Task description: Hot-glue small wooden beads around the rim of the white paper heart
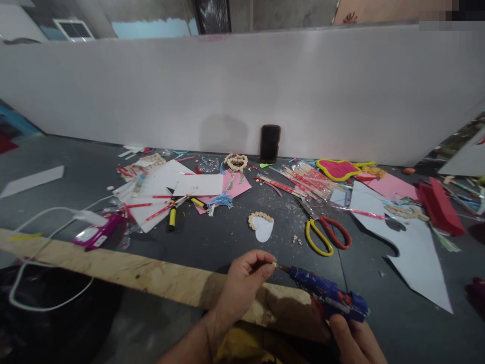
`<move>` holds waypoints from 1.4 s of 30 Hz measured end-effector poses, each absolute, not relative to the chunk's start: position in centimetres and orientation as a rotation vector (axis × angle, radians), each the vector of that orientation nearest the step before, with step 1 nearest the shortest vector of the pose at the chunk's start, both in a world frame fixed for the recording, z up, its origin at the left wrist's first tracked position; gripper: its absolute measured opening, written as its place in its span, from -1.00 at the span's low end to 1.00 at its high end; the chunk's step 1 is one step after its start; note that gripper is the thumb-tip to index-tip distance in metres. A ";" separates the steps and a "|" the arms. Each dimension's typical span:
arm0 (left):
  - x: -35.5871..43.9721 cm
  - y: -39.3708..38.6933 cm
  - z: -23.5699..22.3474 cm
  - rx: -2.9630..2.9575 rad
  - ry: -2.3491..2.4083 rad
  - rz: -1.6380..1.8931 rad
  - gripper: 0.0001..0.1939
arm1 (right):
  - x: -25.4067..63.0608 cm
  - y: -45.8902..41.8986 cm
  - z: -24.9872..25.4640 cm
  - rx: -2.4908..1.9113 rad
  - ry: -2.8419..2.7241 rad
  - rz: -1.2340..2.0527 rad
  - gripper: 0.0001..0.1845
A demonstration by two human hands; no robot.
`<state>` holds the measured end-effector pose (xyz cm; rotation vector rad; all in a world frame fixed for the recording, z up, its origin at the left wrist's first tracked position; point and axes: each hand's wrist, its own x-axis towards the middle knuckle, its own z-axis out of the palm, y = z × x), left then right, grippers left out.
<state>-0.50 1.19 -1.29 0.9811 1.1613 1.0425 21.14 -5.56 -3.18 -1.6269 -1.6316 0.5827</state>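
My left hand [248, 275] pinches a tiny pale piece [274, 263] between thumb and fingertips. In my right hand [350, 336] is a blue hot glue gun [328, 293], its nozzle pointing left and meeting or nearly meeting that piece. Beyond my hands lies a white paper heart [264, 230], with small beige pieces [261, 216] set along its upper edge. A few loose pale pieces [296, 240] rest to the right of the heart. Scissors [320, 235] with one yellow and one red handle lie farther right, blades partly apart.
A phone [270, 143] leans against the white partition [151, 91]. Coloured papers, red-and-white wrapped sticks [308, 179] and a beaded ornament [236, 162] lie at the back. A magenta device [98, 232] with a white cable sits left. Cut white sheet [409, 253] lies right.
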 end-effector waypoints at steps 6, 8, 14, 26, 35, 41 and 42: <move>-0.4 1.1 -1.2 0.969 1.148 1.041 -0.87 | 21.0 -5.4 -3.1 -1.582 -1.641 0.547 -0.65; -0.4 1.1 -1.3 0.967 1.153 1.043 -0.86 | 21.1 -5.4 -3.1 -1.599 -1.649 0.555 -0.63; -0.4 1.1 -1.5 0.978 1.148 1.049 -0.86 | 21.2 -5.5 -3.3 -1.596 -1.654 0.553 -0.63; -0.5 1.2 -1.6 0.947 1.174 1.091 -0.84 | 24.0 -4.3 -2.5 -1.725 -1.903 0.408 -0.58; -0.2 1.3 -1.7 0.945 1.173 1.049 -0.86 | 29.4 -1.5 -4.2 -2.131 -2.040 -0.445 -0.42; -0.2 1.3 -2.1 0.999 1.194 1.022 -0.86 | 24.8 0.5 -1.5 -1.779 -2.028 -0.438 -0.64; -0.2 1.3 -2.1 1.004 1.190 1.019 -0.87 | 23.6 1.1 -1.2 -1.741 -2.057 -0.404 -0.69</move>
